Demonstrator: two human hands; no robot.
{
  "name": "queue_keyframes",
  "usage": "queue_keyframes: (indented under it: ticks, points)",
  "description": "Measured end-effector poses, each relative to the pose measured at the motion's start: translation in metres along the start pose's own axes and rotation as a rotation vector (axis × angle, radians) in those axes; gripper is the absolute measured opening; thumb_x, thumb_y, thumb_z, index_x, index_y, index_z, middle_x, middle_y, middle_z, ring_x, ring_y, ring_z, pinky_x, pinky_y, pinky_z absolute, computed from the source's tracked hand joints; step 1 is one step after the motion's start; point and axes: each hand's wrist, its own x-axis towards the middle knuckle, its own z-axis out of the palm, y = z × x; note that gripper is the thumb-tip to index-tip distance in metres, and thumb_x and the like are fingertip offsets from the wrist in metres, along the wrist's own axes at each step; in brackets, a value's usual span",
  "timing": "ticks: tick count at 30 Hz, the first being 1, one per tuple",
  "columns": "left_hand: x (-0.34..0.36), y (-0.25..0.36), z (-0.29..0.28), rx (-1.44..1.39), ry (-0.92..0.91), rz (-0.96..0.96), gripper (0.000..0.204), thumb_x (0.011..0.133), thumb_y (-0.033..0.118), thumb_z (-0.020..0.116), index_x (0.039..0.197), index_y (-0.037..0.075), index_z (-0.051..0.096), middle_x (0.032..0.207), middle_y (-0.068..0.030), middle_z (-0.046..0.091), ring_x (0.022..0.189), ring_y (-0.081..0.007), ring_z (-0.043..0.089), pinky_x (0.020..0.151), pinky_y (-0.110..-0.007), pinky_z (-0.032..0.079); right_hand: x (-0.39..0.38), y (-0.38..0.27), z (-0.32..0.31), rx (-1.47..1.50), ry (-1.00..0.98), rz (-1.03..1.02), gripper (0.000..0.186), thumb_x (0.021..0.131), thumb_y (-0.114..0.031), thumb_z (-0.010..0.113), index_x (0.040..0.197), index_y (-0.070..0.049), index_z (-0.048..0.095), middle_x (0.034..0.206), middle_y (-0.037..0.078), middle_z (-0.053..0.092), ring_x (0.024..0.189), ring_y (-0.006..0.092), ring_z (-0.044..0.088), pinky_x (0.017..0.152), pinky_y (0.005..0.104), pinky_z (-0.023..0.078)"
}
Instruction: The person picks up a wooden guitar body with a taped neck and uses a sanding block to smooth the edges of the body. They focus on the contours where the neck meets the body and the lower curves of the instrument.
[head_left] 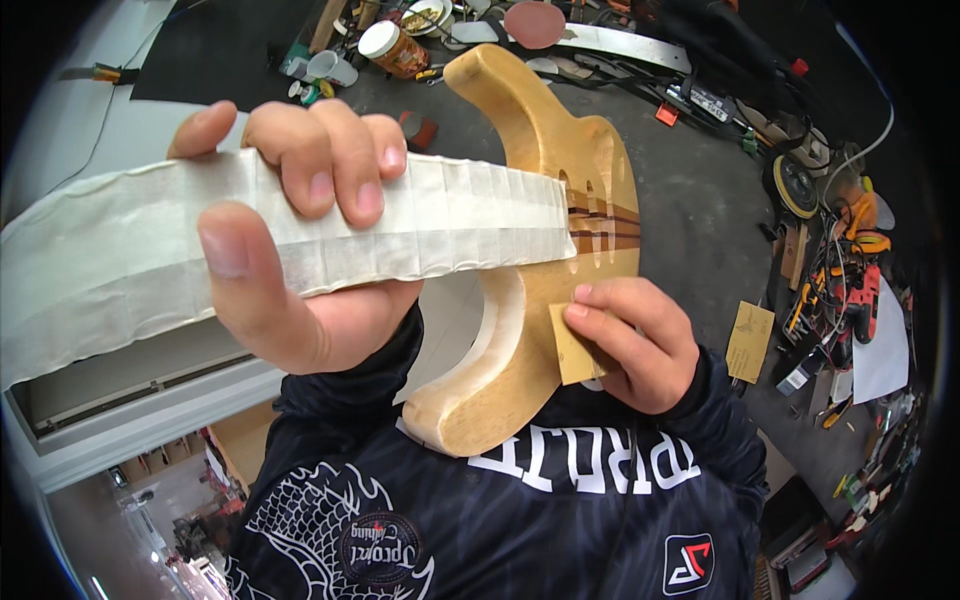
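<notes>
An unpainted electric guitar body (pixel 555 130) of pale wood, with two curved horns and dark stripes down its middle, is held up in front of my chest. Its neck (pixel 470 215), wrapped in off-white masking tape, runs off to the left. My left hand (pixel 335 325) is closed around this neck, thumb on one edge and fingers over the other. In my right hand (pixel 645 345), a folded piece of tan sandpaper (pixel 575 350) is pinched between fingers and thumb. It lies against the body near the lower horn.
A dark workbench (pixel 700 220) spreads behind the guitar. Another tan sandpaper sheet (pixel 750 342) lies on it at right. A jar with a white lid (pixel 395 48) stands at the back. Along the right are a round sanding pad (pixel 795 185), a red power tool (pixel 864 303), and cables.
</notes>
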Motion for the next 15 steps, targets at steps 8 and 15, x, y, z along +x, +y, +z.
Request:
queue_keyframes:
  ticks: [8, 15]
  points:
    - [0.010, -0.004, 0.009, 0.000, -0.077, 0.004, 0.047, 0.092, 0.043, 0.055, 0.125, 0.011, 0.046, 0.082, -0.0007, 0.047, 0.073, -0.0133, 0.048, 0.079, -0.036, 0.039, 0.010, 0.019, -0.002, -0.131, -0.032, -0.174, 0.038, 0.067, -0.005, 0.069, 0.105, 0.001, 0.069, 0.103, 0.018, 0.064, 0.082, 0.0278, 0.065, 0.068, 0.0330, 0.055]
    - [0.009, -0.005, 0.009, -0.025, -0.053, 0.007, 0.047, 0.091, 0.043, 0.056, 0.123, 0.011, 0.046, 0.082, -0.0014, 0.048, 0.073, -0.0139, 0.050, 0.080, -0.036, 0.039, 0.015, 0.021, 0.002, -0.213, -0.038, -0.230, 0.040, 0.065, -0.004, 0.069, 0.105, 0.001, 0.069, 0.101, 0.017, 0.063, 0.081, 0.0266, 0.065, 0.068, 0.0322, 0.055]
